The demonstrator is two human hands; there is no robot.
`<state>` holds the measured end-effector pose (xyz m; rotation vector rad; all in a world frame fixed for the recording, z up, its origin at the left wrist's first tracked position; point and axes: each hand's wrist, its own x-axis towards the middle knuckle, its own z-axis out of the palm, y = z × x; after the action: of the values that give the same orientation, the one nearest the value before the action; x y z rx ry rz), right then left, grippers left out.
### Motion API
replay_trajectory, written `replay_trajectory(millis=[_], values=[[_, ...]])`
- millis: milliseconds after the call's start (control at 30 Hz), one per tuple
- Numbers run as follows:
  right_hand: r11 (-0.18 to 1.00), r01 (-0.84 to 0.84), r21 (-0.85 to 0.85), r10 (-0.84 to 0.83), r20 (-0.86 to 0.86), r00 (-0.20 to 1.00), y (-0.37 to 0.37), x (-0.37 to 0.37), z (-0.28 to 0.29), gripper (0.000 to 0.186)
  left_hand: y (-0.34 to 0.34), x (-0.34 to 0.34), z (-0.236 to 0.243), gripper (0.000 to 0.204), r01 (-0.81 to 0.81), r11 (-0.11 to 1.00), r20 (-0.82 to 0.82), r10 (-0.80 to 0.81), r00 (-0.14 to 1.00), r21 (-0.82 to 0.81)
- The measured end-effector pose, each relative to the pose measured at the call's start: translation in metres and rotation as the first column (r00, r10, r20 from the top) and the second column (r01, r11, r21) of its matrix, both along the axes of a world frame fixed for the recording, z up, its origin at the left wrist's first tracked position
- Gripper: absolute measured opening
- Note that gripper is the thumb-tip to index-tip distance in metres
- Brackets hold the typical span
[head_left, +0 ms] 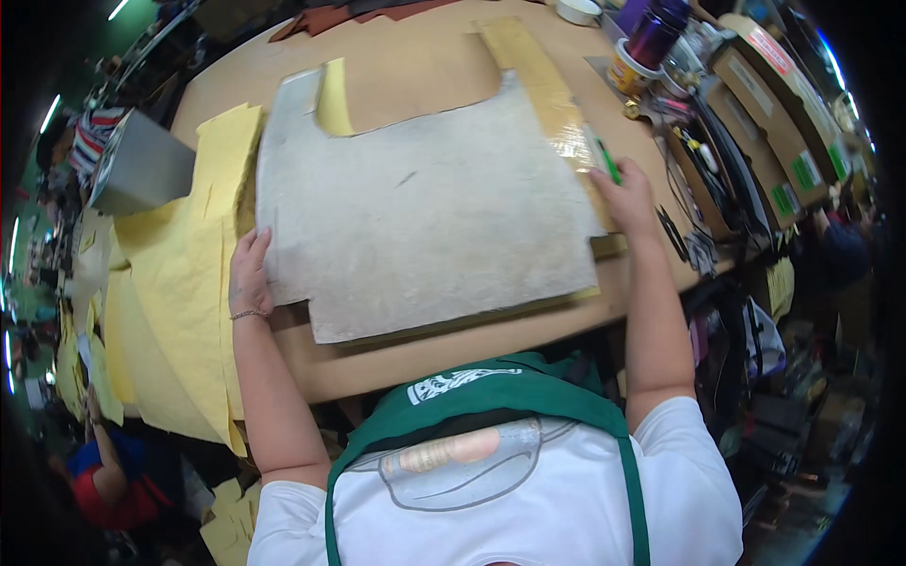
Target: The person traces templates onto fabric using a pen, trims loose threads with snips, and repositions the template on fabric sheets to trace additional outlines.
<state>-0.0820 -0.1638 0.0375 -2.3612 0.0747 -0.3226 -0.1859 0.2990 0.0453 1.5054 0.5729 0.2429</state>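
Note:
A large grey-white pattern board, with a deep cut-out on its far side and notched near corners, lies on the table. Yellow sheet material shows under it inside the cut-out and along the near edge. My left hand grips the board's left edge, fingers on top. At the right edge my right hand is closed around a slim green tool, a pen or cutter; its tip is hard to make out. A tan strip covered with shiny tape runs beneath the board's right side.
Stacked yellow sheets overhang the table's left edge beside a grey metal block. At the right stand a purple bottle, a tub, and cardboard boxes with tools. Black scissors lie near them. Another person's arm shows lower left.

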Motion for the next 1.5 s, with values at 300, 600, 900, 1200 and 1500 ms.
replay_trajectory(millis=[300, 600, 900, 1200, 1500], values=[[0.938, 0.059, -0.342, -0.083, -0.056, 0.995, -0.08, -0.019, -0.027, 0.033, -0.003, 0.001, -0.04, 0.043, 0.188, 0.258, -0.226, 0.127, 0.966, 0.948], [0.942, 0.16, -0.295, -0.141, 0.086, 0.986, -0.064, -0.026, -0.037, 0.032, -0.025, 0.001, -0.033, 0.042, 0.229, 0.596, -0.358, 0.105, 0.928, 0.77], [0.935, 0.187, -0.301, -0.17, 0.081, 0.982, -0.065, -0.026, -0.038, 0.032, -0.019, 0.0, -0.042, 0.035, 0.143, 0.617, -0.145, -0.047, 0.988, 0.774], [0.938, 0.249, -0.241, -0.224, 0.128, 0.966, -0.062, -0.026, -0.04, 0.032, -0.018, -0.006, -0.025, 0.051, 0.388, 0.587, -0.458, -0.033, 0.889, 0.711], [0.929, 0.286, -0.232, -0.261, 0.133, 0.956, -0.066, -0.024, -0.042, 0.033, -0.027, -0.005, -0.037, 0.031, 0.127, 0.991, 0.083, -0.13, 0.988, 0.047]])
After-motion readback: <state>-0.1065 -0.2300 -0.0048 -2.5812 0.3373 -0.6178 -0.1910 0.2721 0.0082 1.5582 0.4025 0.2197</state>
